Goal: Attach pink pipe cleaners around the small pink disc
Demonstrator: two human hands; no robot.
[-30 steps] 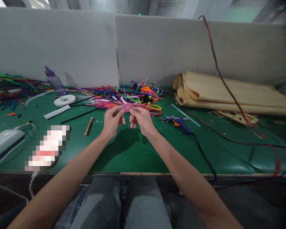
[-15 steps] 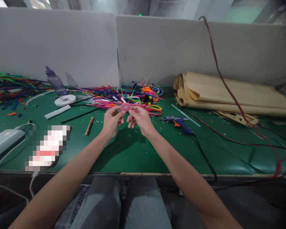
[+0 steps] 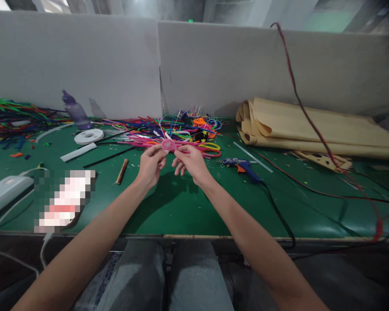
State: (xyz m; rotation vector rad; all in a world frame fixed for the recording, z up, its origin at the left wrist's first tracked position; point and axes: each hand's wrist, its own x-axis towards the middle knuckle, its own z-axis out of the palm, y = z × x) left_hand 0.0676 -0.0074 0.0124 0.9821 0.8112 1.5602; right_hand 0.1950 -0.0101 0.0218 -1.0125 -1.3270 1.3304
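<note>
Between my hands is a small pink coil (image 3: 168, 145), wound like a flat spiral from what looks like pipe cleaner. My left hand (image 3: 151, 165) pinches its left edge between thumb and fingers. From the right, my right hand (image 3: 191, 163) pinches the coil's side or its loose end; the fingertips hide which. Both hands are raised above the green table (image 3: 175, 211). Behind them lies a heap of pink and mixed-colour pipe cleaners (image 3: 142, 139), with several small orange, black and yellow pieces at its right end.
A blue glue gun (image 3: 246, 168) with a black cord lies at right, before rolled brown paper (image 3: 304, 125). A red-black cable (image 3: 291, 73) hangs down at right. On the left are a purple bottle (image 3: 76, 111), white spool (image 3: 88, 136), brown stick (image 3: 121, 171) and white power strip (image 3: 8, 194).
The pink coil has shifted slightly left and turned a little between my fingers. My right fingers have moved a bit along with it. The rest stays as it was.
</note>
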